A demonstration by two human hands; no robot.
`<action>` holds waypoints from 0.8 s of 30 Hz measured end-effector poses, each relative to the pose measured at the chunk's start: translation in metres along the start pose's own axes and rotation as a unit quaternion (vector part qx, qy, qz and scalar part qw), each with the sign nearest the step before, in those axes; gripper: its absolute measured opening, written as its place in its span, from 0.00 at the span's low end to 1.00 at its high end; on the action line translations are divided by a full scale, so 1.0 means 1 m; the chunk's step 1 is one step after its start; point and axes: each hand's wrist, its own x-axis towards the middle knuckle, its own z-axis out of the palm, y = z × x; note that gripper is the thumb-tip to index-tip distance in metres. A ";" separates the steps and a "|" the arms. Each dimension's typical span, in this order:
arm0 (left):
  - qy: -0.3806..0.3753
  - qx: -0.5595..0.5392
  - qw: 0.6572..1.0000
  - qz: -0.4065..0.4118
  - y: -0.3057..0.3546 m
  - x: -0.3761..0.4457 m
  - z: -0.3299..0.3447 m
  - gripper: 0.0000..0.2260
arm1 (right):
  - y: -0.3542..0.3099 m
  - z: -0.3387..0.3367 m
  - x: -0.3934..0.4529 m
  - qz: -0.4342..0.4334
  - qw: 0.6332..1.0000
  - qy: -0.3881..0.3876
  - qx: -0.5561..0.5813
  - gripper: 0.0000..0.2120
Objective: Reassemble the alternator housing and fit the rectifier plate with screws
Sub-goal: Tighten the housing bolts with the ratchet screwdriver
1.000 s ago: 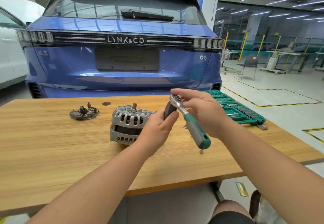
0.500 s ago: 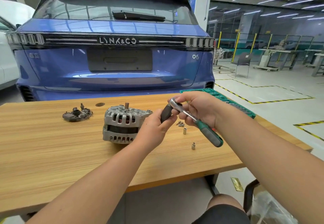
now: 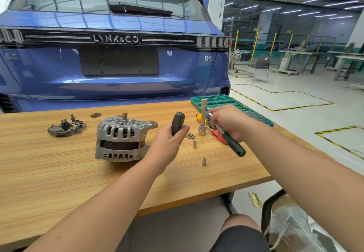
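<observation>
Ratchet (image 3: 226, 135) head half hidden under right hand (image 3: 228, 121), fingers wrapped round green handle. Left hand (image 3: 169, 143) grips smooth black handle (image 3: 177, 122). Ribbed cast alternator housing (image 3: 122, 139) mid-table; dark rectifier plate (image 3: 66, 127) far left; screws (image 3: 190, 135) tiny, indistinct.

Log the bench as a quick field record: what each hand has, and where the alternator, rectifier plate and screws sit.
left hand: grips black driver handle, upright
right hand: holds green-handled ratchet
alternator: on table, shaft up
rectifier plate: apart, left of alternator, not fitted
screws: loose, between the hands
</observation>
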 end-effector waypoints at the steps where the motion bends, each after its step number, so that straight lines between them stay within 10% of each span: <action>1: -0.005 -0.003 1.000 -0.004 0.001 0.001 0.002 0.11 | 0.012 0.003 0.009 0.002 0.998 0.015 -0.053 0.21; 16: -0.034 -0.052 0.997 -0.054 -0.007 0.018 0.014 0.06 | 0.089 0.038 0.054 -0.050 0.859 0.018 -0.509 0.21; 20: -0.046 -0.051 0.996 -0.059 -0.005 0.025 0.022 0.03 | 0.083 0.032 0.055 -0.071 0.881 0.050 -0.464 0.15; 24: -0.068 -0.045 0.995 -0.064 -0.003 0.030 0.030 0.08 | 0.053 0.027 0.035 -0.149 0.976 0.128 -0.090 0.10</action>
